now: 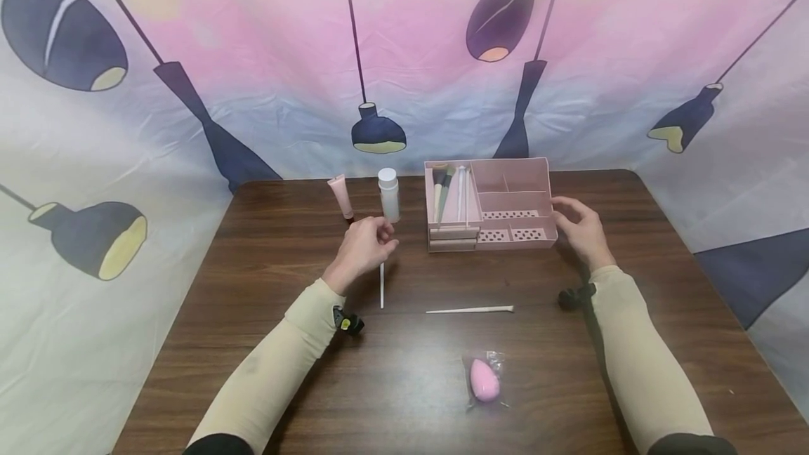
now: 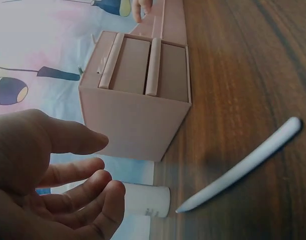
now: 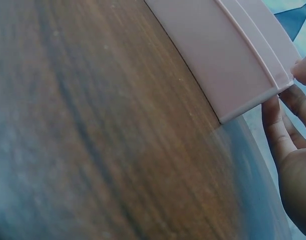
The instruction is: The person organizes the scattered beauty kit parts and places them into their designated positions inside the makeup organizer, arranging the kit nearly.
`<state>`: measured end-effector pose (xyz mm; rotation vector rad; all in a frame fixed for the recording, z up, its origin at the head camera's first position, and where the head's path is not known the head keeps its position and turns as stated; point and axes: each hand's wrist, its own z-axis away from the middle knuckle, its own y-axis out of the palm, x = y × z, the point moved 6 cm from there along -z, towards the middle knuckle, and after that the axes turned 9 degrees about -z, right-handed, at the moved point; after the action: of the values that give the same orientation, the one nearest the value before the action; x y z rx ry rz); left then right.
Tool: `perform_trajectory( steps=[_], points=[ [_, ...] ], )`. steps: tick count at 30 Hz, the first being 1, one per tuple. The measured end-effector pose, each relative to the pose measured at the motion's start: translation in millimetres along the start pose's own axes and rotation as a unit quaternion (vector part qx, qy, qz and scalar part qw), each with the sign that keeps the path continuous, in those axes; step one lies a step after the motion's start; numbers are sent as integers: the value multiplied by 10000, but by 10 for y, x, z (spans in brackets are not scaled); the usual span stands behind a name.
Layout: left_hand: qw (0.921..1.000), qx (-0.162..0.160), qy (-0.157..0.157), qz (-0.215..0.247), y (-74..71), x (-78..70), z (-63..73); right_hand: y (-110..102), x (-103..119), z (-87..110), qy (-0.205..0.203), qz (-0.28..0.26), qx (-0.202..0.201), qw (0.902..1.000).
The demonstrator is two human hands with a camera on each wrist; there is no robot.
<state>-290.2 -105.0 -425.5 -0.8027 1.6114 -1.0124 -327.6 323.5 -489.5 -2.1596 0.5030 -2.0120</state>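
Observation:
A pink desk organizer (image 1: 515, 202) stands at the back of the table, with makeup brushes (image 1: 444, 185) in its left compartment. My right hand (image 1: 581, 230) holds its right side; in the right wrist view the thumb (image 3: 304, 70) is at the top edge and the fingers at the outer wall. Left of the organizer, my left hand (image 1: 365, 244) hovers with loosely bent fingers and nothing in them. Below it a slim white stick (image 2: 243, 165) lies on the table, its far end hidden by the hand in the head view.
A pink tube (image 1: 341, 196) and a white-capped bottle (image 1: 389, 199) stand behind my left hand. A thin pale brush (image 1: 470, 310) lies in front of the organizer. Nearer is a pink makeup sponge (image 1: 484, 380) in clear wrap. Printed cloth hangs behind the wooden table (image 1: 253, 300).

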Motion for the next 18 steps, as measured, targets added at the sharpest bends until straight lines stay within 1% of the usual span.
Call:
perform_trajectory(
  steps=[8,14,18],
  points=[
    [9995,204,-32,-248,49,92,48,-7,-20,-19,42,56,-64,10000],
    [9992,266,-55,-300,62,110,74,-13,4,-8,63,-11,-44,10000],
    [9988,367,-30,-327,101,122,101,-8,-4,-4,39,24,-41,10000]
  ],
)
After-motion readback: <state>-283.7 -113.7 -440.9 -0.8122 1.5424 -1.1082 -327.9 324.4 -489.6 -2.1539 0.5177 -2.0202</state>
